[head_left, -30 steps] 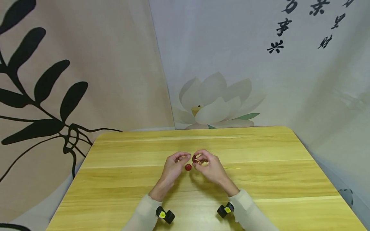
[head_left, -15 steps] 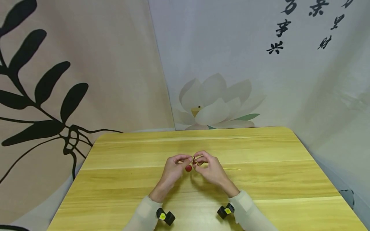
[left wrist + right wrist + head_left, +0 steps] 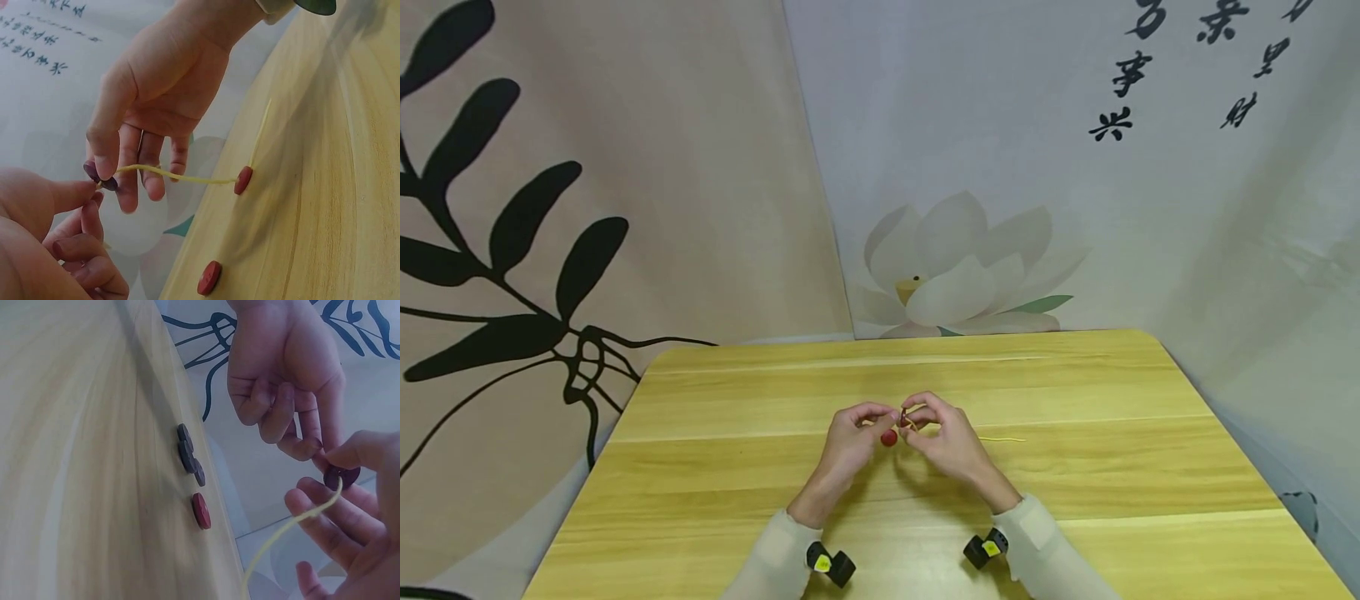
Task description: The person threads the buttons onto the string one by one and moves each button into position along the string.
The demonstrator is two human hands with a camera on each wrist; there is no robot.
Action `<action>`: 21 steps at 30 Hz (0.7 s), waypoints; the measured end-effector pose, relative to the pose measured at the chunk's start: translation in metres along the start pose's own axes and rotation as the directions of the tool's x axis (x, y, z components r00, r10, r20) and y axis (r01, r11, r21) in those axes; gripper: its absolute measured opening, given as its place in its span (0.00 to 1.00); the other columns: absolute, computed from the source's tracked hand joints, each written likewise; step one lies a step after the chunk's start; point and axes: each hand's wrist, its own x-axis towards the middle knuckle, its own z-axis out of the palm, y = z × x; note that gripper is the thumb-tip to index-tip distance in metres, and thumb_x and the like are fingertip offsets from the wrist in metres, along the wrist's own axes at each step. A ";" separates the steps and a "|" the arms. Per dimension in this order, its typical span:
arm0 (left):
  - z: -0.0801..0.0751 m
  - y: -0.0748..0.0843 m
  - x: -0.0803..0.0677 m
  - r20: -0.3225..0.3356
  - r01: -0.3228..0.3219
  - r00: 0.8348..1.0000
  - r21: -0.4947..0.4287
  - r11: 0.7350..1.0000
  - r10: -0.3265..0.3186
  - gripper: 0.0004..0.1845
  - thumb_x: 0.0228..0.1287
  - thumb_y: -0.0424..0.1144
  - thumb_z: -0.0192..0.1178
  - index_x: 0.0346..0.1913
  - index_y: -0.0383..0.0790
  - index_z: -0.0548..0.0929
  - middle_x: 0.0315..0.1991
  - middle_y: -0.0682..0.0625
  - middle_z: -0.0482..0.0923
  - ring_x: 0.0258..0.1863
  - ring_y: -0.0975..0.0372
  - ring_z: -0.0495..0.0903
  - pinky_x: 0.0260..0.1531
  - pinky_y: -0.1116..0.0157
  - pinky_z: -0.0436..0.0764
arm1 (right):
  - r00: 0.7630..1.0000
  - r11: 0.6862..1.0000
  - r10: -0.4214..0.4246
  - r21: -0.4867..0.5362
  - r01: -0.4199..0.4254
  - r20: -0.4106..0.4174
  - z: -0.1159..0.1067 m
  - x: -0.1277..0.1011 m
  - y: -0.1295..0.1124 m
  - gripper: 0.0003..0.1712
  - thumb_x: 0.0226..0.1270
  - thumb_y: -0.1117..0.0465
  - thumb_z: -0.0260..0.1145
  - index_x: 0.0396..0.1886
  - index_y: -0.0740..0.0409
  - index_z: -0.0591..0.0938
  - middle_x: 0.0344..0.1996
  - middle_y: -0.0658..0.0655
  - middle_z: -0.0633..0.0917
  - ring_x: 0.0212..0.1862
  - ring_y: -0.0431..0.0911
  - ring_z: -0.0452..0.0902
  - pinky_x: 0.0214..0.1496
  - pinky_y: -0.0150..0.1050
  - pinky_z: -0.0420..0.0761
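In the right wrist view, my right hand [image 3: 350,519] pinches a dark red button [image 3: 345,477] with a yellow string [image 3: 275,534] running out of its face. My left hand [image 3: 847,437] meets it from the other side. In the left wrist view, its thumb and forefinger pinch at the string's short end by the button; the fingertips partly hide that end. From the held button the string dips to a red button [image 3: 244,180] near the table and continues past it along the wood. Another red button [image 3: 889,437] lies on the table just below both hands.
Several dark buttons [image 3: 186,456] lie close together on the wooden table [image 3: 715,492], past the red one in the right wrist view. The string's tail [image 3: 1002,439] lies to the right of my right hand. Printed cloth [image 3: 1000,125] hangs behind the table.
My left fingertips have moved right, from apart to meeting the button at my right fingers. The held button has turned more edge-on in the head view. Over the last half second little moves.
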 end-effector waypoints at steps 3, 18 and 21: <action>-0.001 -0.004 0.002 0.002 -0.009 1.000 -0.008 1.000 0.009 0.10 0.67 0.41 0.65 0.43 0.37 0.88 0.41 0.46 0.82 0.35 0.62 0.72 0.23 0.72 0.66 | 1.000 1.000 -0.004 -0.004 0.004 -0.002 0.000 0.000 0.000 0.18 0.62 0.69 0.68 0.52 0.61 0.78 0.38 0.50 0.90 0.42 0.47 0.81 0.52 0.64 0.74; 0.001 -0.005 0.002 0.019 -0.020 1.000 0.007 1.000 0.020 0.10 0.69 0.39 0.62 0.44 0.35 0.87 0.41 0.46 0.82 0.35 0.61 0.75 0.25 0.71 0.69 | 1.000 0.999 -0.012 -0.031 0.012 -0.013 0.000 0.001 0.000 0.18 0.60 0.70 0.67 0.50 0.63 0.77 0.39 0.59 0.89 0.42 0.46 0.82 0.55 0.63 0.72; 0.001 -0.006 0.002 0.021 -0.025 0.999 0.015 1.000 0.024 0.10 0.69 0.39 0.62 0.44 0.35 0.86 0.40 0.46 0.82 0.35 0.60 0.75 0.25 0.70 0.68 | 1.000 0.999 -0.019 -0.051 0.018 -0.018 -0.001 0.001 0.000 0.17 0.60 0.69 0.67 0.50 0.62 0.77 0.39 0.59 0.89 0.43 0.47 0.82 0.55 0.60 0.73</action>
